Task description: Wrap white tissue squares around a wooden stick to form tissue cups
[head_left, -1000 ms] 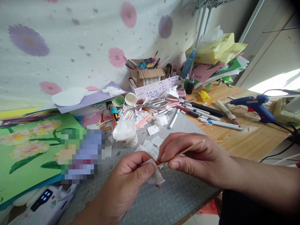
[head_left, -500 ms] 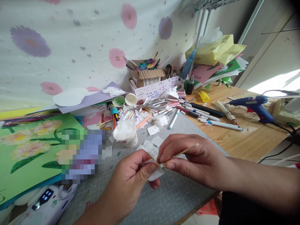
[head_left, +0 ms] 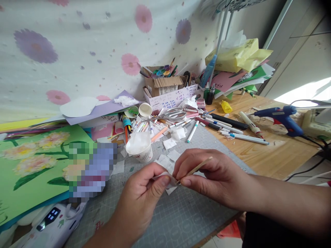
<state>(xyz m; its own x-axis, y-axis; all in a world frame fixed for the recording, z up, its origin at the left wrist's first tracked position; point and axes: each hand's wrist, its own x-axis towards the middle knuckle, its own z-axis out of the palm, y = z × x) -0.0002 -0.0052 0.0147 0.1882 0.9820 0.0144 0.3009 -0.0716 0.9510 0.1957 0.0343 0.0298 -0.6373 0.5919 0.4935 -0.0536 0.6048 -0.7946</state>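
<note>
Between thumb and fingers, my left hand (head_left: 148, 193) pinches a small piece of white tissue paper (head_left: 170, 189). My right hand (head_left: 209, 175) is closed on a thin wooden stick (head_left: 198, 167), whose upper end slants up to the right. The stick's lower end meets the paper where my fingertips come together; the exact contact is hidden by my fingers. Both hands are above the grey cutting mat (head_left: 160, 227). Just behind them, more white paper squares (head_left: 173, 155) lie on the mat, beside a paper cup (head_left: 139, 146) with white material in it.
Markers (head_left: 192, 131) and scissors (head_left: 176, 114) clutter the back of the mat. A blue glue gun (head_left: 280, 117) rests on the wooden table at right. At left lies a green sheet with flowers (head_left: 31, 158), near a white device with a lit display (head_left: 51, 215). A cardboard box (head_left: 165, 85) stands behind.
The stick has turned a little in my right hand, its upper end now further left. The paper is drawn in closer under my left thumb, with less of it showing.
</note>
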